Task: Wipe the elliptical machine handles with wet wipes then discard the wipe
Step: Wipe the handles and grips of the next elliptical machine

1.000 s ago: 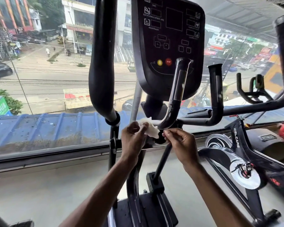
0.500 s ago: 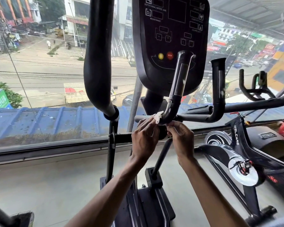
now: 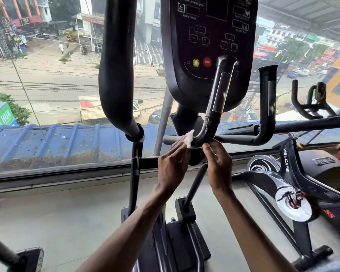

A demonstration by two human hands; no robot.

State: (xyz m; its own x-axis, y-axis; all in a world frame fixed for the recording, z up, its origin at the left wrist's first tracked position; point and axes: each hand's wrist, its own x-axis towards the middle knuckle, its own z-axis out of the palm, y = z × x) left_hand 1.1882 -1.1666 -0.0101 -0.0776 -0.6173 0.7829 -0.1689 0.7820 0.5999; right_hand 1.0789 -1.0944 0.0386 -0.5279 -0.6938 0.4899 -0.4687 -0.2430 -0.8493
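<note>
Two hands, left hand (image 3: 173,165) and right hand (image 3: 219,166) pinching crumpled white wipe (image 3: 189,139) under curved black tubular handle (image 3: 209,128)

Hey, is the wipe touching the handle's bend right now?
Touching. The head view shows the left hand holding the wipe against the lower bend of the handle, no gap visible.

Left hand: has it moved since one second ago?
Yes: the left hand has shifted right, toward the bend of the handle, bringing the wipe against it.

Bright window backlight, dark foreground, warped edges
</note>
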